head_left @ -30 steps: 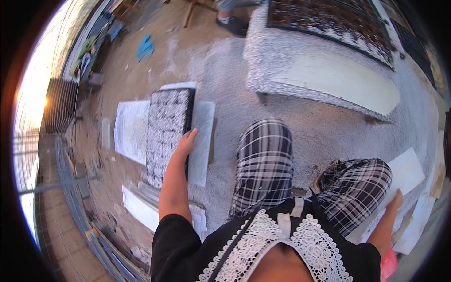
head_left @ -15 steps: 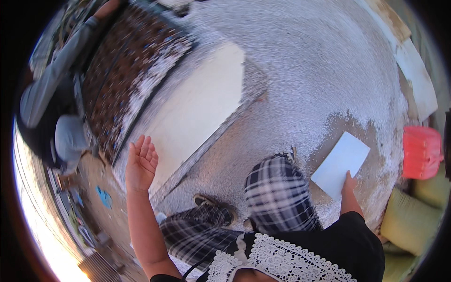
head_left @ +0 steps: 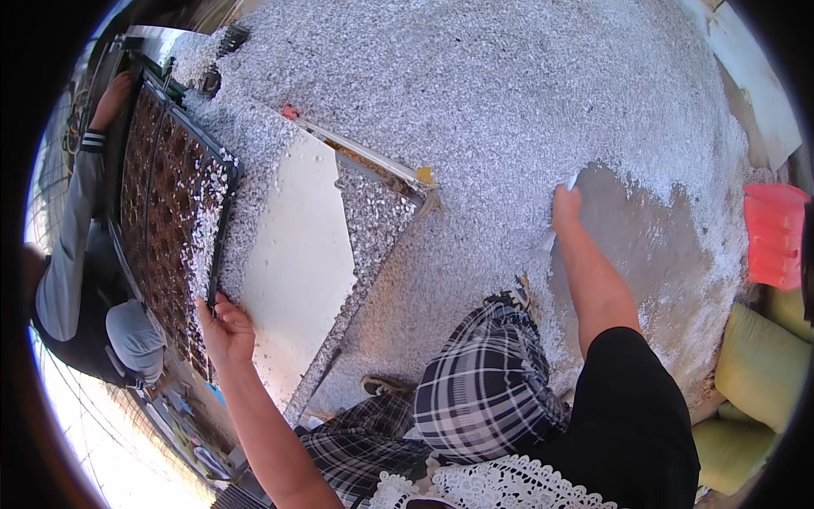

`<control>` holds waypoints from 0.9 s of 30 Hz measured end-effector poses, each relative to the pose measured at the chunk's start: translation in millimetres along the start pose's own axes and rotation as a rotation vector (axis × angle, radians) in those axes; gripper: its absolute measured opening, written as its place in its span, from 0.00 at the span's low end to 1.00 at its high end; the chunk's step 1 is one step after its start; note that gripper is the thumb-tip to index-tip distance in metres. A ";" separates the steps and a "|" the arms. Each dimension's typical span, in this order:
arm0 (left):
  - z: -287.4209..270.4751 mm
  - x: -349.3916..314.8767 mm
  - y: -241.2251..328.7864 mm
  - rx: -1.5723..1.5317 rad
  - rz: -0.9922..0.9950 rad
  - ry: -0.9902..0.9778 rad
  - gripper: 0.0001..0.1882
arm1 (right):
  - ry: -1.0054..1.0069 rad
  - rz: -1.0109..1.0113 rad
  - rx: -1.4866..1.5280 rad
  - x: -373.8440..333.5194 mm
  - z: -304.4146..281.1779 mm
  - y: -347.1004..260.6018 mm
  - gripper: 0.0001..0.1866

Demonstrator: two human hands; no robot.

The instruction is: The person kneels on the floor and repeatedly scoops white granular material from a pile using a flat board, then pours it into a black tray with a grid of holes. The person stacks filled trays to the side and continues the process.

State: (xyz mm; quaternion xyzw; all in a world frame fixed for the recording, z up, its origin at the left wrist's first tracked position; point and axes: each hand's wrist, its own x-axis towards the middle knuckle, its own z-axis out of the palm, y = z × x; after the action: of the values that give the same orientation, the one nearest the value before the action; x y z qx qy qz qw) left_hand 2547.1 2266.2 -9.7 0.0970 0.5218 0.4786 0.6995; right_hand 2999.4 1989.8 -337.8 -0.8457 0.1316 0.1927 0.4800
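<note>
At the left, a black seedling tray [head_left: 161,182] has brown soil in its cells and white granules strewn along its right edge. My left hand [head_left: 227,332] grips the near end of that edge, thumb and fingers on either side of it. Out to the right, my right hand [head_left: 566,208] is closed on a thin white board [head_left: 572,181]. The board is seen nearly edge-on among the loose white granules [head_left: 500,161], and my hand hides most of it. Beside the tray lies a flat white panel [head_left: 297,254] with granules around its edges.
A co-worker's hand [head_left: 113,100] rests at the tray's far left end. A bare grey floor patch [head_left: 623,229] lies right of my right hand. Farther right are a red plastic scoop [head_left: 773,233] and yellow-green sacks [head_left: 763,365]. My plaid-covered knee [head_left: 487,386] is in front of me.
My left hand has gone from raised and open to holding the tray's edge. My right hand has reached forward and left, turning the board from face-up to nearly edge-on.
</note>
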 end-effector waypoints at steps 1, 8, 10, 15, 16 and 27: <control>-2.9 -3.5 -3.5 -0.015 -0.004 0.005 0.16 | 0.012 -0.005 -0.016 -5.1 0.2 -6.9 0.20; -3.5 -51.7 -44.0 -0.040 0.014 0.015 0.16 | 0.021 -0.132 -0.090 -27.5 -14.1 -35.4 0.23; -3.2 -66.5 -61.1 -0.051 0.022 0.049 0.15 | -0.067 -0.264 -0.175 -11.7 -27.6 -54.7 0.23; -14.9 -103.5 -89.6 -0.040 -0.049 -0.007 0.18 | -0.316 -0.352 0.002 -49.3 -42.1 -177.7 0.23; -15.1 -112.5 -91.9 0.020 -0.062 -0.031 0.18 | -0.355 -0.383 0.037 -54.9 -46.3 -209.1 0.23; -130.2 -139.4 39.2 0.749 0.896 0.236 0.13 | -0.500 -1.306 -0.620 -300.0 -32.4 -462.8 0.21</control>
State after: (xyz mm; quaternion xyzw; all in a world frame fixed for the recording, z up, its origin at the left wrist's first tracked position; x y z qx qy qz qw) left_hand 2418.1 2131.8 47.1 0.4940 0.6374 0.5181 0.2849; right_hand 2927.1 2206.7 165.1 -0.7789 -0.5679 0.0836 0.2526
